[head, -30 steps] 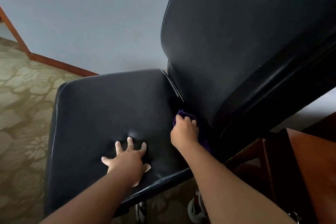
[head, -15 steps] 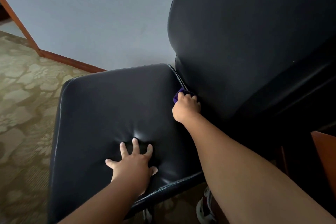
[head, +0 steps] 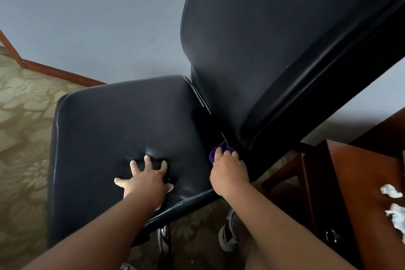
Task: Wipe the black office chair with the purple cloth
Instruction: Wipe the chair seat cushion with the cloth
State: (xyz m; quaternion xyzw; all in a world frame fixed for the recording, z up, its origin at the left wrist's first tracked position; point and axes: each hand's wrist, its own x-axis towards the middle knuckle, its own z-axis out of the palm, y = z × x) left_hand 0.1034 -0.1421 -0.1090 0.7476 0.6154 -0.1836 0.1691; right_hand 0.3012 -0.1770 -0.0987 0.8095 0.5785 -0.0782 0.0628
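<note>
- The left hand (head: 145, 182) is lying flat on the near part of the seat (head: 109, 127), fingers straight and spread, pressing a dent into the padding.
- Just to its right, the right hand (head: 229, 173) is curling its fingers around the purple cloth (head: 213, 153).
- The cloth is sitting bunched in the crease where the seat is meeting the backrest (head: 241, 94) of the black office chair (head: 285, 28).
- A grey wall (head: 87, 17) is standing beyond.

Purple cloth (head: 212, 156) under right hand (head: 229, 173)
</note>
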